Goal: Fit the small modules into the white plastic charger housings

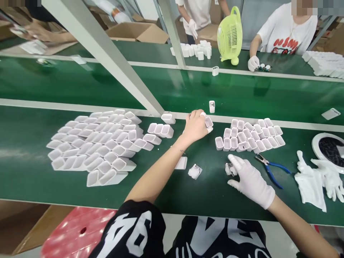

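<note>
My left hand (195, 126), with white covers on some fingertips, is closed around a white open-topped plastic case (209, 122) near the bench's far rail. My right hand (249, 182), in a white glove, reaches over a small white-and-clear part (229, 169) on the green bench. Its thumb and forefinger are apart on either side of the part; the other fingers are partly hidden. A similar small part (195, 171) lies between my arms. Beside my left forearm is a flat white piece (181, 163).
Many white cases (99, 139) stand grouped at left, and several more (249, 135) at right. Blue-handled pliers (271, 168), white gloves (311, 182) and a round dish (328, 150) lie at right. A slanted post (107, 53) crosses the view. Beyond the green belt (188, 89), co-workers sit near a green fan (230, 37).
</note>
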A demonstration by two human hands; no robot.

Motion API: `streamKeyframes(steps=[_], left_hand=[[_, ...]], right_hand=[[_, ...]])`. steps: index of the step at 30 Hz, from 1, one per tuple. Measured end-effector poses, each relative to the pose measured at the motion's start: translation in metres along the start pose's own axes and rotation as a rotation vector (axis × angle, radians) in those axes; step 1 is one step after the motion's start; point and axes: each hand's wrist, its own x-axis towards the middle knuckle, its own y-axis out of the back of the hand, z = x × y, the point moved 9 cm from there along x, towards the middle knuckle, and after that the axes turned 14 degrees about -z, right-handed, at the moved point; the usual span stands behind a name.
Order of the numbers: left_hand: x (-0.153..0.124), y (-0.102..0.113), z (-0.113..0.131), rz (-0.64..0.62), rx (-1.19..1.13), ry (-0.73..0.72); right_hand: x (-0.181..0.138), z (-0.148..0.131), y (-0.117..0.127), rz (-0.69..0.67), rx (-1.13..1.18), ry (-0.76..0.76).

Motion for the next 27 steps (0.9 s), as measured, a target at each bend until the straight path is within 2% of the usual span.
streamKeyframes(steps=[3,6,8,11,14,17,19,23,25,27], left_hand=[[-0.035,0.022,0.006,0.073,-0.292,-0.058],[-0.084,0.029,0.016,0.095,-0.555,-0.171],[-0.114,0.015,0.024,0.029,-0.657,-0.233],[-0.144,-0.023,0.031,-0.134,-0.763,-0.213],[-0.158,-0.054,0.034,-0.214,-0.793,-0.176],[-0.162,-0.065,0.040,-0.235,-0.817,-0.167],[-0.162,-0.062,0.045,-0.230,-0.832,-0.188],[-0.165,-0.050,0.058,-0.207,-0.793,-0.287],[-0.166,-0.046,0.062,-0.196,-0.768,-0.331],[-0.166,-0.044,0.066,-0.181,-0.739,-0.373]], right_hand=[[-0.017,0.020,0.001,0.184,0.091,-0.167],[-0.025,0.024,-0.004,0.263,0.157,-0.263],[-0.024,0.025,-0.008,0.266,0.245,-0.294],[-0.024,0.031,-0.012,0.283,0.470,-0.287],[-0.029,0.033,-0.009,0.326,0.772,-0.160],[-0.041,0.027,0.003,0.379,0.956,-0.036],[-0.051,0.015,0.019,0.404,0.912,0.042],[-0.063,-0.024,0.053,0.395,0.521,0.238],[-0.065,-0.037,0.061,0.396,0.370,0.310],[-0.066,-0.041,0.064,0.404,0.319,0.348]])
